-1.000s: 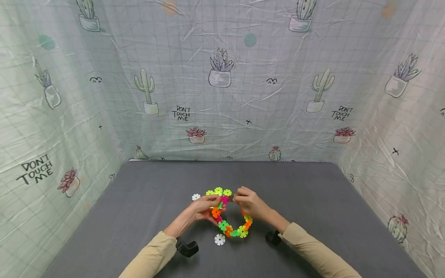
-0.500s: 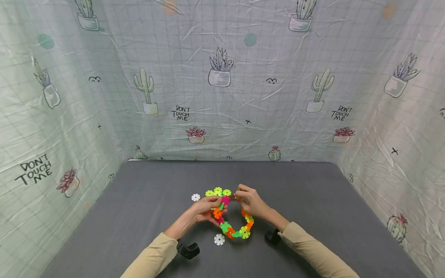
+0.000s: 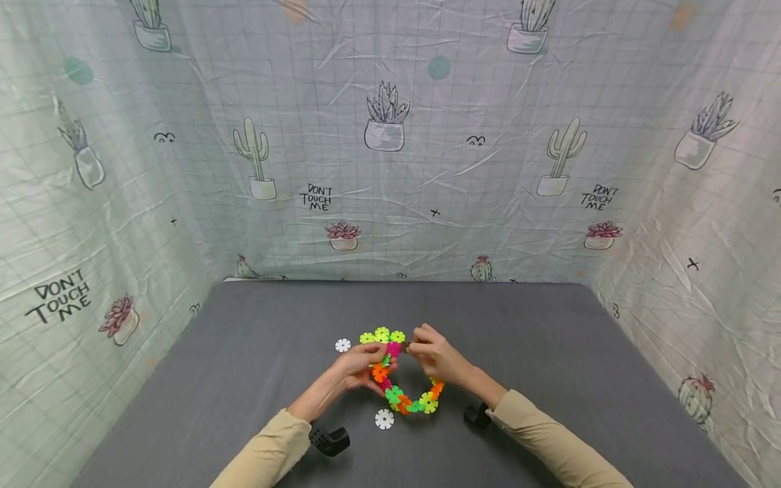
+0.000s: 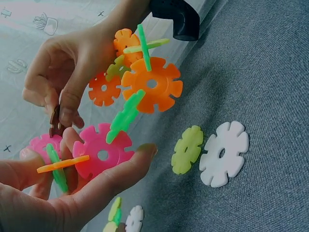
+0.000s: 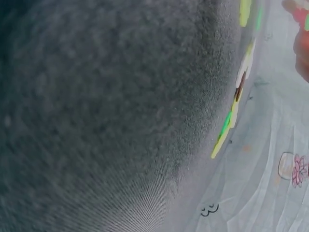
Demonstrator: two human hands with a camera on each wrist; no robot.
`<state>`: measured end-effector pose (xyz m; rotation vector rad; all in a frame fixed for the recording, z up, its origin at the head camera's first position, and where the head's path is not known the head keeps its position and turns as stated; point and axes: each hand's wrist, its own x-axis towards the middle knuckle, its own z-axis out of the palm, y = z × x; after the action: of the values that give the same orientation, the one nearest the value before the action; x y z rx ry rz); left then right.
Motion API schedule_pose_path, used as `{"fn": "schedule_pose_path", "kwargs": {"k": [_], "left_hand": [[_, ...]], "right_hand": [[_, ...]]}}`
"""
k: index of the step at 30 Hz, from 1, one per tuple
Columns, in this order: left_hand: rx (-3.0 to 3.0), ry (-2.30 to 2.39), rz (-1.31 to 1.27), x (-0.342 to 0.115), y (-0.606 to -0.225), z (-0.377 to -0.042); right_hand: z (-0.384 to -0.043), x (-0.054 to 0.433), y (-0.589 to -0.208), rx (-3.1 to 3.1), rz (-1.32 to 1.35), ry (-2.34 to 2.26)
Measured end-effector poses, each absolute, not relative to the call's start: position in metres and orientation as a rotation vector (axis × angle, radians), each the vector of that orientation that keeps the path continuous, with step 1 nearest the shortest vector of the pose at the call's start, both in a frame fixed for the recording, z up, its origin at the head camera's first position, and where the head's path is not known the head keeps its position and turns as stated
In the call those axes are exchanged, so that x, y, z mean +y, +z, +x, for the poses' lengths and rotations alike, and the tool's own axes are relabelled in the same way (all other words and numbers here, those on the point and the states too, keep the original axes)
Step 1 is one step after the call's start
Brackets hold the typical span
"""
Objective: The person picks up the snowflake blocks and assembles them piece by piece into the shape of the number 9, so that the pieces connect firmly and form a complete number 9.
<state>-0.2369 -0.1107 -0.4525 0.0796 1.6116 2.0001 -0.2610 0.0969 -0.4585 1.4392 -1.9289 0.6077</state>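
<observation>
My left hand [image 3: 360,364] grips a looped chain of interlocked, notched plastic flower discs, its fingers and thumb around a pink disc [image 4: 87,157]. Orange, green and yellow discs make up the rest of the chain [image 3: 429,402], which hangs in a curve between both hands. Opposite, my right hand [image 3: 441,356] pinches a small brown flower disc [image 4: 56,123] between thumb and fingers. In the left wrist view that brown disc sits right at the edge of a second pink disc [image 4: 47,144]. The right wrist view catches only part of the left hand [image 5: 303,53].
On the grey table [image 3: 274,339] lie loose discs: a white disc [image 3: 343,346] left of the hands, another white disc [image 3: 384,419] nearer the front, and several yellow-green discs [image 3: 382,333] just behind the left hand. A patterned cloth [image 3: 390,190] encloses the back and sides.
The right hand drew slightly away from the pink end, then came back left against it. The chain swayed a little right and returned. Both hands keep their holds.
</observation>
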Motion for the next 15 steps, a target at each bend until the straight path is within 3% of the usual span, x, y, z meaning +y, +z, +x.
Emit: {"fn": "schedule_pose_path", "kwargs": {"k": [15], "left_hand": [[1.653,1.992,0.096,-0.1102,-0.4499,-0.2398]], "right_hand": [[-0.2628,0.0986,-0.4575,-1.885,1.505,0.532]]}}
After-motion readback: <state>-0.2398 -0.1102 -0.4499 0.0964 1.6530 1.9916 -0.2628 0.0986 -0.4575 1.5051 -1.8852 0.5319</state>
